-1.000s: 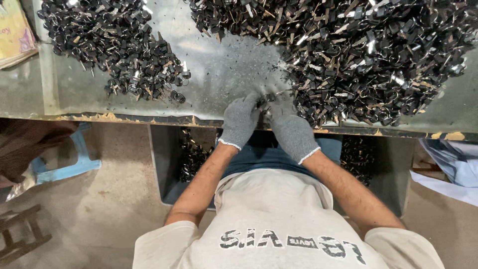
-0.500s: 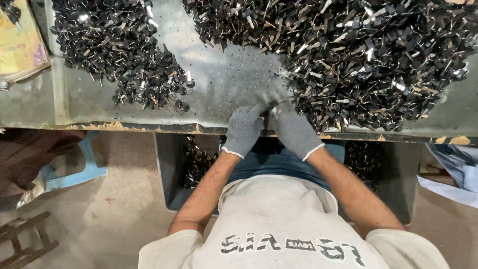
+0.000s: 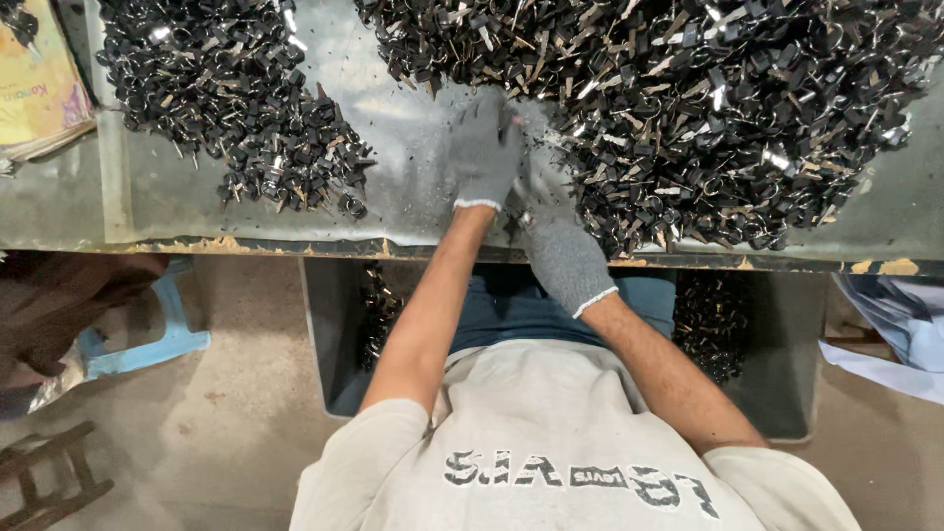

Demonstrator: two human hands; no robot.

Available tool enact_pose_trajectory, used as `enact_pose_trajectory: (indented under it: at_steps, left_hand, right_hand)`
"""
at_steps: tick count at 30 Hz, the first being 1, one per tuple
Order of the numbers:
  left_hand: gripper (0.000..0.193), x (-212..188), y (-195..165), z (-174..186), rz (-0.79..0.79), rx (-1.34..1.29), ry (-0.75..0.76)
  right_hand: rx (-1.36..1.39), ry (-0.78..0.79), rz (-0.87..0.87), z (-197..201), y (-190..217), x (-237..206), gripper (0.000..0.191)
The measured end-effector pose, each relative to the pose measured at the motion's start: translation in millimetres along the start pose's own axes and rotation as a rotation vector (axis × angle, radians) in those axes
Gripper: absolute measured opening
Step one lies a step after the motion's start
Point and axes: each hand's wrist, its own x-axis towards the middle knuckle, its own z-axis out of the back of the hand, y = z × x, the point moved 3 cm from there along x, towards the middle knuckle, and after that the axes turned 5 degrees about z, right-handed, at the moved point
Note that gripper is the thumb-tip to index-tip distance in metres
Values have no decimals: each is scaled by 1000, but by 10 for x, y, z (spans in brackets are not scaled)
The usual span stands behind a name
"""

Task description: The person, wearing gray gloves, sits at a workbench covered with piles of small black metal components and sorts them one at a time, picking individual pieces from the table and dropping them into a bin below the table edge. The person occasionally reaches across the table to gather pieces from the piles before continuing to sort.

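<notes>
While both gloved hands work mid-counter, left hand (image 3: 485, 147) flat, open, at big clip pile (image 3: 708, 108) edge, right hand (image 3: 562, 251) grip unclear, near front edge.

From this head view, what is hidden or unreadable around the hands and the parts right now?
- Left hand: whether its glove holds a part, fingers blurred against the big pile.
- Right hand: fingertips, buried at the pile's edge.
- Single parts: too small to tell their shape.
- Both piles: cut off by the top edge.
- Bin under the table: contents partly hidden by the person's body.
</notes>
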Motion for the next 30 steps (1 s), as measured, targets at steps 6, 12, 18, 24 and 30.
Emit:
enact_pose_trajectory:
  at_steps: [6,12,18,24,30]
  left_hand:
    - [22,6,-37,-193,218,-136,233]
    - [40,-688,-125,140,-159,-430,315]
    - [38,-852,53,126,-246,14,403]
    - [44,-941,366,123,72,-91,494]
    - [27,-1014,430,11,-227,-7,424]
  right_hand:
    - [146,127,-161,-146,-134,-225,59]
    - [187,187,-84,-200,-246,-344,23]
    - [206,-36,-187,-14,-177,-204,63]
    - [301,62,-68,-48,-174,-160,30]
    - [35,-77,-132,-231,-122,-59,28]
